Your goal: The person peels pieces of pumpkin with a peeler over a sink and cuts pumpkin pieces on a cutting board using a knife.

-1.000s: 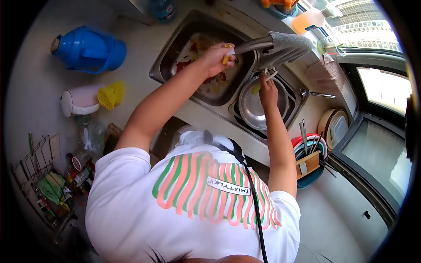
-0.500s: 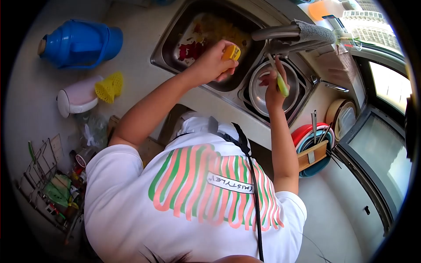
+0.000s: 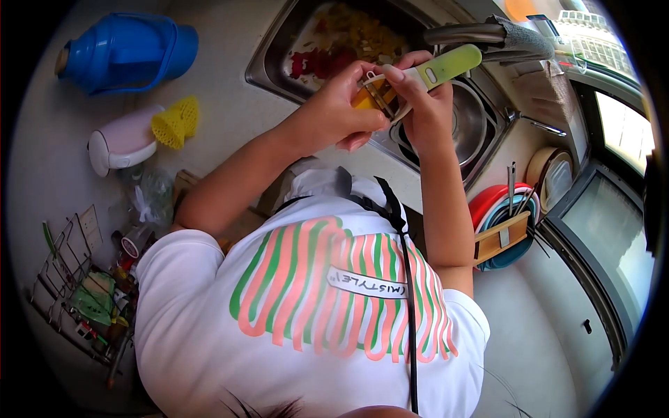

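Over the front edge of the sink (image 3: 262,68), my left hand (image 3: 334,111) is closed around a yellow-orange chunk of food (image 3: 365,99), whose kind I cannot make out. A peeler (image 3: 456,64) with a light green and white handle is in my right hand (image 3: 428,108), its fingers wrapped round it. The peeler's head lies against the chunk, between my two hands, with its handle pointing up and to the right. Fingers hide part of the chunk and of the peeler. Red and yellowish scraps (image 3: 327,61) lie in the sink behind my hands.
A metal bowl (image 3: 470,125) stands in the smaller basin, below the faucet (image 3: 463,33). To the left are a blue thermos (image 3: 129,54), a pinkish-white kettle (image 3: 124,139) and a yellow mesh (image 3: 175,122). Stacked basins (image 3: 488,202) with a wooden-framed tool (image 3: 502,239) stand right, near the window.
My right hand has moved left from over the metal bowl, bringing the peeler against the yellow-orange chunk. The peeler's handle has swung upward. My left hand has shifted slightly.
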`<state>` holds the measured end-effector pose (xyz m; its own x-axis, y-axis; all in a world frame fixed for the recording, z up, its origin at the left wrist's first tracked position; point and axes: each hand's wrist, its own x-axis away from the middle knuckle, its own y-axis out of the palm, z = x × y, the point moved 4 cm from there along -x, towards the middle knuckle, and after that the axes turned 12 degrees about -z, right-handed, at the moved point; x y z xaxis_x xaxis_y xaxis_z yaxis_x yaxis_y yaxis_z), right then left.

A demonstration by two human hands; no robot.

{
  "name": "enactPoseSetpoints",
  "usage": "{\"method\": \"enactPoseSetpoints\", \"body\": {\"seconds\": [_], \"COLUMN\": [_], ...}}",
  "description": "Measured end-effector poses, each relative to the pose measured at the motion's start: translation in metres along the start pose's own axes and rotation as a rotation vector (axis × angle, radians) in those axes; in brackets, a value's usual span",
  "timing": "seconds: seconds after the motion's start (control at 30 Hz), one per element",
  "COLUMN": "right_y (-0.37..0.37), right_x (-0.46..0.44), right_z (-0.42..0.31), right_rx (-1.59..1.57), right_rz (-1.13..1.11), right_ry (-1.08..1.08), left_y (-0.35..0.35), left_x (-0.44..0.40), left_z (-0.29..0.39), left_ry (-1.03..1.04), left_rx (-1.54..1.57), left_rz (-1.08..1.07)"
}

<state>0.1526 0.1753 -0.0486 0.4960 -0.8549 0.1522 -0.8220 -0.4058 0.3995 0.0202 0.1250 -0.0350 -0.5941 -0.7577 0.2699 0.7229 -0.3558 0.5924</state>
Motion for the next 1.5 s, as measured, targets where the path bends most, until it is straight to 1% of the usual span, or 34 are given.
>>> {"method": "enactPoseSetpoints", "body": {"seconds": [0.1, 0.2, 0.3, 0.4, 0.47, 0.6, 0.7, 0.8, 0.9, 0.97, 1.07, 1.5], "right_y": [0.01, 0.016, 0.023, 0.033, 0.038, 0.043, 0.046, 0.052, 0.054, 0.054, 0.051, 0.059], "right_x": [-0.002, -0.005, -0.006, -0.008, -0.01, -0.015, -0.017, -0.019, -0.018, -0.018, -0.019, -0.027], "right_z": [0.001, 0.003, -0.001, -0.007, -0.007, -0.003, 0.002, 0.001, 0.001, 0.003, 0.006, 0.002], "right_rx": [0.038, 0.057, 0.073, 0.115, 0.17, 0.071, -0.03, -0.07, -0.109, -0.14, -0.28, -0.355], "right_rz": [-0.042, -0.062, -0.094, -0.142, -0.166, -0.187, -0.186, -0.186, -0.18, -0.17, -0.198, -0.127], "right_ry": [0.0, -0.008, 0.009, 0.021, 0.038, 0.071, 0.073, 0.064, 0.078, 0.086, 0.079, 0.091], "left_y": [-0.001, -0.001, -0.001, -0.005, -0.006, -0.007, -0.005, -0.002, -0.006, -0.006, -0.008, -0.013], "left_x": [0.008, 0.018, 0.027, 0.035, 0.037, 0.042, 0.043, 0.046, 0.047, 0.047, 0.047, 0.049], "left_z": [0.001, 0.0, 0.0, 0.004, 0.007, 0.008, 0.009, 0.013, 0.008, 0.008, 0.006, 0.016], "left_ry": [-0.036, -0.073, -0.083, -0.132, -0.119, -0.093, -0.024, 0.004, 0.0, 0.009, 0.016, 0.066], "left_rx": [-0.023, 0.018, 0.061, 0.019, 0.024, 0.048, 0.165, 0.246, 0.339, 0.355, 0.376, 0.372], "left_rz": [0.055, 0.051, -0.016, 0.013, 0.019, 0.068, 0.019, 0.021, -0.052, -0.065, -0.092, -0.102]}}
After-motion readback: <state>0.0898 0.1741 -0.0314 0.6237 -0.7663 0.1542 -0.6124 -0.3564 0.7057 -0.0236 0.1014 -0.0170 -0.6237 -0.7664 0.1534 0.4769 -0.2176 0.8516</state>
